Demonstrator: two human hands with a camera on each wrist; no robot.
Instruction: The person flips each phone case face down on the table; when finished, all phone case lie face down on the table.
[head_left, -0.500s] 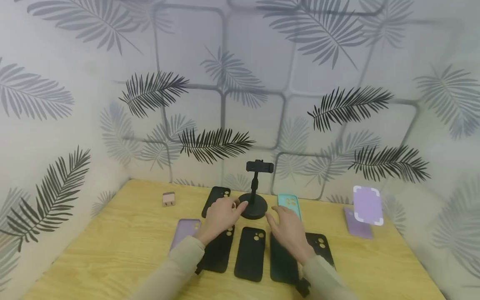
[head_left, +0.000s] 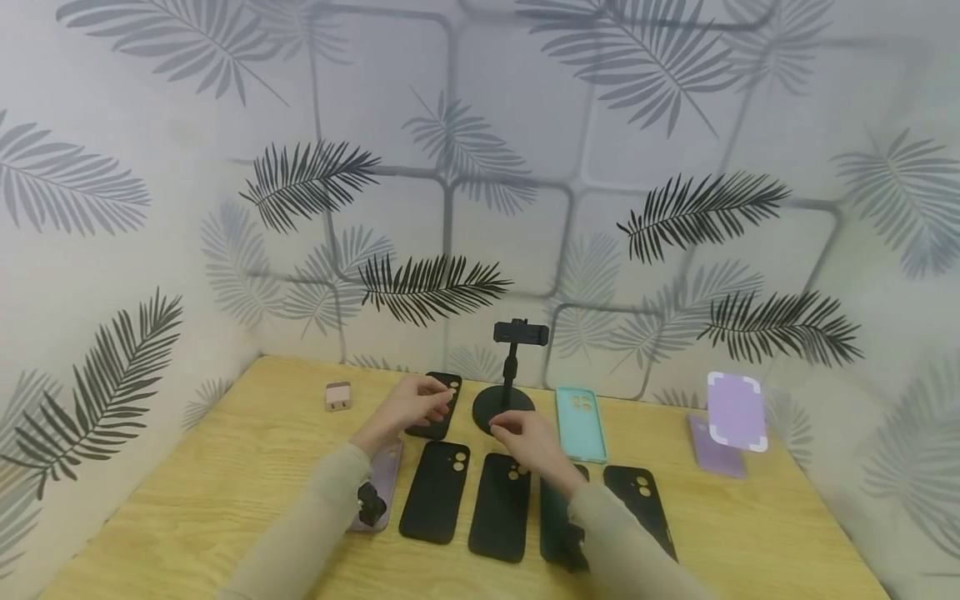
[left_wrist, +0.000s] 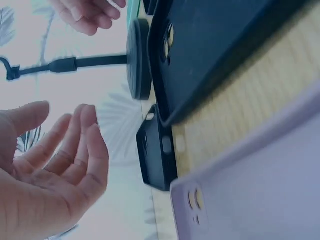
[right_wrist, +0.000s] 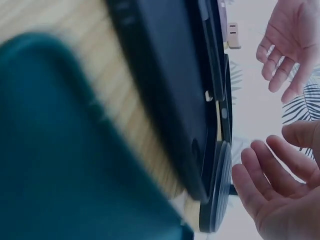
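Both hands hover empty near the tabletop's far edge: the left hand (head_left: pixel 411 406), fingers loosely curled, over a black phone case (head_left: pixel 435 406); the right hand (head_left: pixel 525 442), relaxed, beside the phone stand (head_left: pixel 506 392). Nothing looks picked up yet; all cases lie flat.

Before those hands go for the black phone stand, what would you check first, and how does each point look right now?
1. Left hand free: ok, fingers loosely curled, nothing in it.
2. Right hand free: ok, palm bare in the wrist view.
3. Stand upright on the table: ok.
4. Stand's clamp holds no phone: ok.
5. Room around the base: not ok, a black case lies close on its left and a teal case close on its right.
6. Grip on the stand: not ok, neither hand touches it yet.
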